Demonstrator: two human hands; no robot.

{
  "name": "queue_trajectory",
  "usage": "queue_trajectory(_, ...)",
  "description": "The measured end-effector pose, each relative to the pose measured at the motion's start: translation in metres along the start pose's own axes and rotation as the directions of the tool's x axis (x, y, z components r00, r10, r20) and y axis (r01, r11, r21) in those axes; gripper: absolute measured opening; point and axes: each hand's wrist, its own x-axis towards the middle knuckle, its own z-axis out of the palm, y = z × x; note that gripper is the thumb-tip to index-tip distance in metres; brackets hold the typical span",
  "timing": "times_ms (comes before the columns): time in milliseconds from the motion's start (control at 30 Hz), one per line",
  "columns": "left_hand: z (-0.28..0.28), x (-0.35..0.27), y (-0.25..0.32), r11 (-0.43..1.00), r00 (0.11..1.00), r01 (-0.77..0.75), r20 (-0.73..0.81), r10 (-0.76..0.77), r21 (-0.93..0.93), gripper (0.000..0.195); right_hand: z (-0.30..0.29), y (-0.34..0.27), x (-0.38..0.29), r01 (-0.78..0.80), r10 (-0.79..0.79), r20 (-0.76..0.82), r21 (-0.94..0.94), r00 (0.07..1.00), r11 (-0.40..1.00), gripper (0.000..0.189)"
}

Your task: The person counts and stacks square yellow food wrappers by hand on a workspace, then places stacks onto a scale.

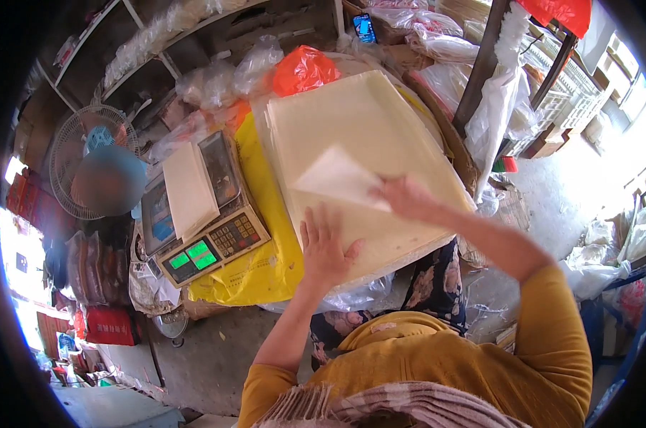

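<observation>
A broad stack of thin cream sheets (355, 117) lies before me, its layered edges slightly uneven. My left hand (325, 246) rests palm down on the stack's near left part, fingers spread, holding nothing. Over the middle, my right hand (406, 197), blurred by motion, grips the edge of a thin whitish sheet (336, 176) that shows as a pointed, raised flap. Whether this flap belongs to the top sheet or is a separate piece I cannot tell. To the left, a folded bundle of cream sheets (190, 190) lies on a digital weighing scale (224, 241) with lit green displays.
Yellow plastic sheeting (253, 267) lies between scale and stack. Beyond are a red plastic bag (305, 72), clear bags (258, 64) and a lit phone (364, 28). A fan (60, 166) stands left, partly behind a blurred patch. A dark post (480, 64) rises at right.
</observation>
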Motion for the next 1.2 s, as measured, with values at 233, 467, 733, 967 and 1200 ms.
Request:
queue_trajectory(233,0.005,0.001,0.002,1.0,0.999,-0.001,-0.032,0.001,0.006,0.076,-0.198,0.01,0.014,0.302,-0.417,-0.814,-0.312,0.404,0.901,0.026)
queue_trajectory(467,-0.002,0.0,0.001,0.991,0.997,0.004,-0.072,-0.014,-0.134,0.077,-0.111,-0.011,-0.05,0.273,-0.642,-0.612,-0.59,0.462,0.76,0.04)
queue_trajectory(733,-0.025,0.021,-0.04,0.949,0.921,-0.226,-0.364,0.135,-0.221,0.044,0.047,0.033,-0.065,0.402,-0.635,-0.342,-0.549,0.692,0.733,0.037)
queue_trajectory(967,-0.028,-0.011,-0.075,0.73,0.981,-0.045,-0.168,-0.096,-0.682,0.018,-0.046,0.08,-0.109,0.215,-0.154,-0.225,0.276,0.962,0.937,0.014)
queue_trajectory(1200,-0.075,0.015,-0.036,0.634,0.928,0.253,-0.002,-0.373,-0.731,0.026,-0.004,0.131,-0.07,0.124,0.138,-0.256,0.788,0.957,0.603,0.034)
